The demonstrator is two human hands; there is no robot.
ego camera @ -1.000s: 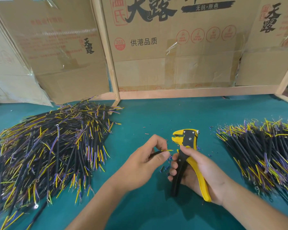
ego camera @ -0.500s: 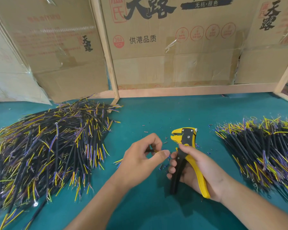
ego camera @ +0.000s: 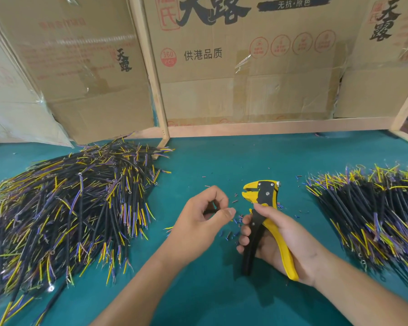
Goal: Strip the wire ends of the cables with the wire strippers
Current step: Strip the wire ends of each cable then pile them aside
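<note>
— What do you have on the left?

— A big heap of cables [ego camera: 64, 208] on the teal table [ego camera: 210, 290]. Next, my left hand [ego camera: 198, 222], fingers curled, thumb and forefinger pinching a short black cable [ego camera: 210, 211]; only a dark stub shows between them.

— And the wire strippers?

— The wire strippers [ego camera: 262, 217] stand just right of that pinch, apart from it, head up. My right hand [ego camera: 278, 241] grips the handles, fingers round the black one, the yellow one against the palm. Insulation scraps [ego camera: 231, 231] lie between my hands. Far right, a second heap [ego camera: 372, 212].

— Any writing?

— The cardboard boxes [ego camera: 245, 67] read "天露", "供港品质", "无抗·原色" and "360 PCS".
</note>
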